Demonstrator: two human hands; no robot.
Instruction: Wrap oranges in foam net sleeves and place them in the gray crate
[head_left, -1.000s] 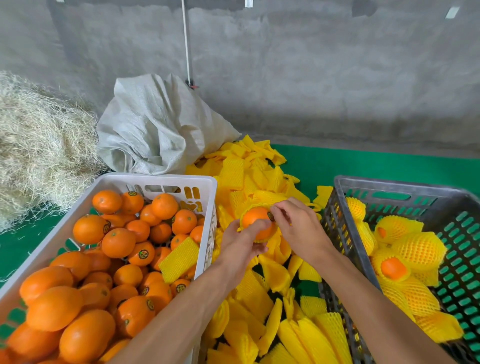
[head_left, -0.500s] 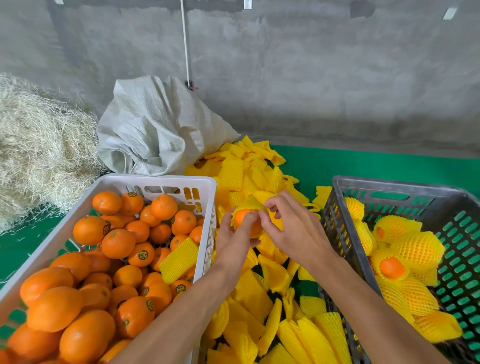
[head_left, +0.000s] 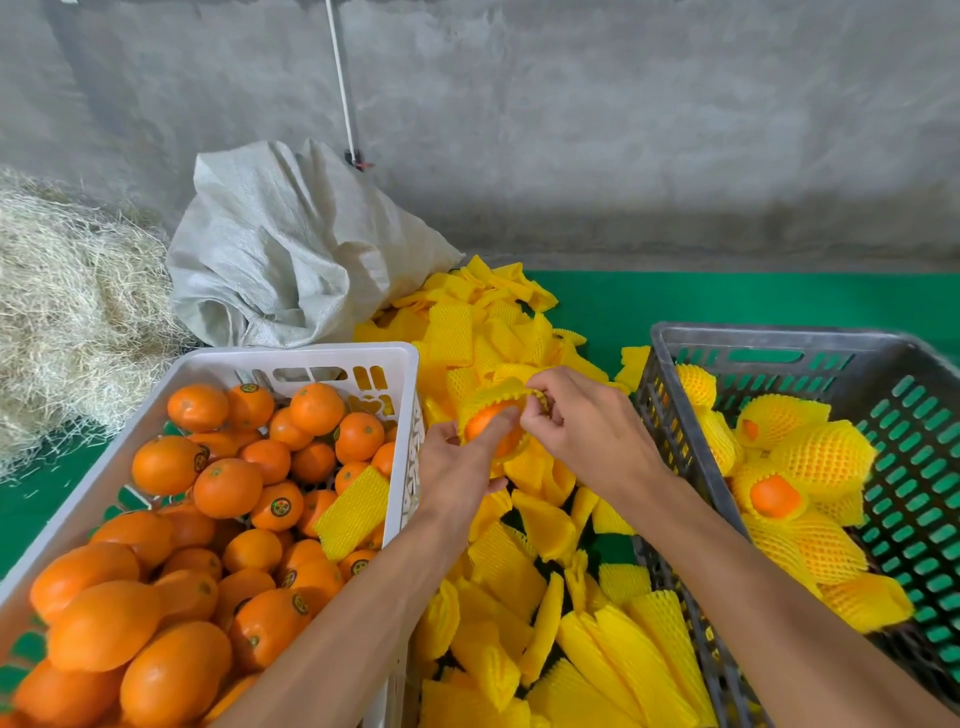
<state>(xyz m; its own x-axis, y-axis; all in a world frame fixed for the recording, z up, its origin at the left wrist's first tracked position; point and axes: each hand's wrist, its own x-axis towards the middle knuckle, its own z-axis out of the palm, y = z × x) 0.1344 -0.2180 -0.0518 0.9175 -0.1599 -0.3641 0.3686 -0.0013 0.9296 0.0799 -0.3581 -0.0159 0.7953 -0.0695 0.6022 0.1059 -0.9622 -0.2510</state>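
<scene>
Head view: left hand (head_left: 457, 462) grips the orange (head_left: 491, 428); right hand (head_left: 587, 431) pinches its foam sleeve (head_left: 493, 392).

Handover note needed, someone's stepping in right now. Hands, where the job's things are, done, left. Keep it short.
Left hand: holds the orange, fingers on its bare face.
Right hand: pinches the rim of the foam sleeve, which covers the fruit's far side only.
White crate: unwrapped oranges, plus one loose sleeve lying on them.
Spare sleeves: piled between the two crates.
Gray crate: several wrapped oranges already inside.
Left: pull the sleeve fully over this orange, set it in the gray crate, then carry on through the white crate.
</scene>
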